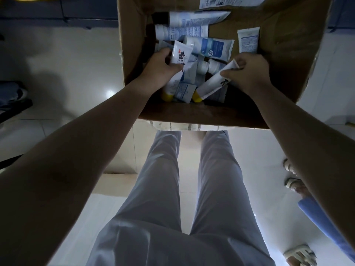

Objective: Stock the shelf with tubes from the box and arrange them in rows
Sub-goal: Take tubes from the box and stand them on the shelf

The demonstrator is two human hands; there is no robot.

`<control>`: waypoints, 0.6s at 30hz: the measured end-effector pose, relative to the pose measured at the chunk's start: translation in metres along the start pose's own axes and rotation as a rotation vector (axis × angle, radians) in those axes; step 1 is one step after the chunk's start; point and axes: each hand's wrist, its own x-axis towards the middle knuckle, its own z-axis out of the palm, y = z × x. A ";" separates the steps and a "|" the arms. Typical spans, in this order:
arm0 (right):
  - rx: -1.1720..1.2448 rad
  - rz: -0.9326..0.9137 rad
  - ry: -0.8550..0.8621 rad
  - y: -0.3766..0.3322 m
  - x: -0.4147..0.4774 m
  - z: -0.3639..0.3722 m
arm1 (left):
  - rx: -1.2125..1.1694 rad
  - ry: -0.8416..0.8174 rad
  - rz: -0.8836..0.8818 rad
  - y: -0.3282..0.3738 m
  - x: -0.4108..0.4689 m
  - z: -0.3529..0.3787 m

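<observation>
The cardboard box (pixel 288 54) sits just beyond the person's legs, with loose tubes (pixel 213 48) heaped toward its left side. Both hands are down inside it. The left hand (pixel 160 68) has its fingers wrapped round a white tube (pixel 179 60), and the right hand (pixel 249 72) pinches a second white tube (pixel 211 84) near its crimped end. Best to lift each straight up until the yellow caps (pixel 196 96) clear the heap, so neighbouring tubes aren't dragged. The shelf is out of view.

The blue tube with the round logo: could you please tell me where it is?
In the head view, the blue tube lies inside the cardboard box near its middle, just beyond and between the left hand and right hand.
</observation>
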 end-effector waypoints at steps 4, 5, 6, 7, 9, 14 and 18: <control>0.129 -0.022 -0.154 -0.009 0.007 -0.007 | 0.005 -0.001 0.003 0.001 -0.005 -0.003; 0.124 -0.038 -0.182 -0.010 0.005 -0.009 | 0.010 0.000 0.007 0.003 -0.007 -0.004; 0.101 -0.067 -0.198 -0.011 0.002 -0.012 | 0.004 0.001 0.011 0.007 -0.011 -0.005; 0.065 -0.093 -0.193 -0.012 -0.002 -0.015 | -0.012 -0.003 0.013 0.011 -0.015 -0.007; -0.010 -0.143 -0.135 -0.017 -0.015 -0.028 | -0.025 -0.019 0.032 0.022 -0.027 -0.012; 0.037 -0.164 0.095 -0.049 -0.066 -0.108 | 0.052 -0.044 0.176 0.067 -0.075 -0.035; 0.112 -0.225 0.216 -0.092 -0.127 -0.194 | 0.158 -0.064 0.333 0.126 -0.125 -0.058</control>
